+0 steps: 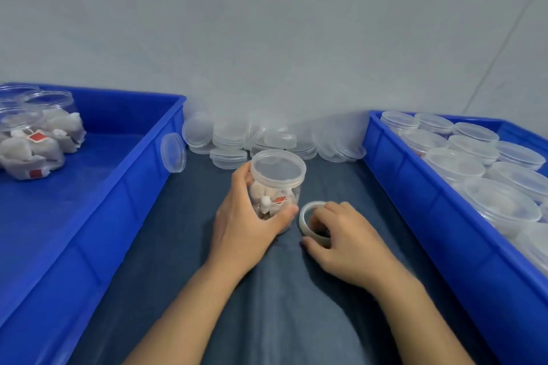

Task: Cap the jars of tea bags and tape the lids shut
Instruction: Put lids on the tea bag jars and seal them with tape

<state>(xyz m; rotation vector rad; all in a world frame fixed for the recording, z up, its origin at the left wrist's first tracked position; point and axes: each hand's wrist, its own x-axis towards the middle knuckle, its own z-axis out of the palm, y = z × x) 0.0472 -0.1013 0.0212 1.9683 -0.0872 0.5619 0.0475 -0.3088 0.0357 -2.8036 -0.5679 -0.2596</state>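
A clear plastic jar of tea bags (277, 187) stands upright on the dark cloth at the centre, with a clear lid (278, 167) on top. My left hand (246, 216) grips the jar's body from the left, thumb across its front. Just right of the jar lies a roll of clear tape (311, 216) on the cloth. My right hand (344, 237) curls its fingers over and into the roll and partly hides it.
A heap of loose clear lids (261, 139) lies at the back against the grey wall. The blue crate (103, 187) on the left holds uncapped jars of tea bags (35, 139). The blue crate (430, 216) on the right holds several capped jars (480, 169).
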